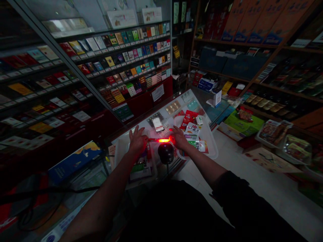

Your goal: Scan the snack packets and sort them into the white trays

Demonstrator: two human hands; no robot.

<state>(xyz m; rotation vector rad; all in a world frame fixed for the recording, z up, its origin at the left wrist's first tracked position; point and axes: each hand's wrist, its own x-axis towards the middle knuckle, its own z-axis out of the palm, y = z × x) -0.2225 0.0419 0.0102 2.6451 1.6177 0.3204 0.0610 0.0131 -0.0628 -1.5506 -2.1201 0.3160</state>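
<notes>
The left hand (137, 140) and right hand (179, 137) lie open, fingers spread, on the bench (121, 136), either side of a red-glowing strip (161, 140). A black dome scanner (166, 153) sits just below it.

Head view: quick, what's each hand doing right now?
Left hand: open, fingers spread, apparently empty.
Right hand: fingers at the end of a glowing red strip; cannot tell if holding it.

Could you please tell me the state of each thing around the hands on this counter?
Left hand, open, fingers spread, palm down.
Right hand, palm down, grip unclear.
Red bar, between the hands, lit red.
Black barcode scanner, on, apparently shining red.
White plastic tray, holding packets.
</notes>
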